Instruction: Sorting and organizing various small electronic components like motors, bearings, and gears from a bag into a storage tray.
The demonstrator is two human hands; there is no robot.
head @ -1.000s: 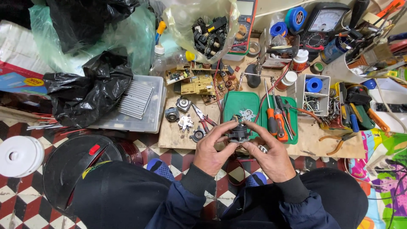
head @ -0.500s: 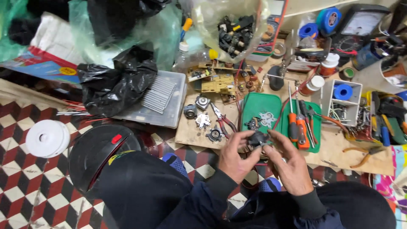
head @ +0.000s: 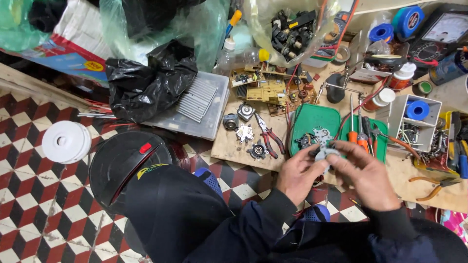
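Both hands meet right of centre — left hand (head: 298, 176) and right hand (head: 363, 176) pinching one small grey metal part (head: 323, 155) between fingertips, just below the green tray (head: 312, 119), fingers closing from either side.

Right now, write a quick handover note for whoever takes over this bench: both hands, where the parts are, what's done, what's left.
Left hand and right hand together grip a small grey metal part above the green plastic tray.
More small metal parts lie in that tray; three round metal pieces and red-handled pliers rest on the wooden board. Orange-handled screwdrivers lie right of the tray.
Done: cannot tell from here.
Left: the part is not yet set down.
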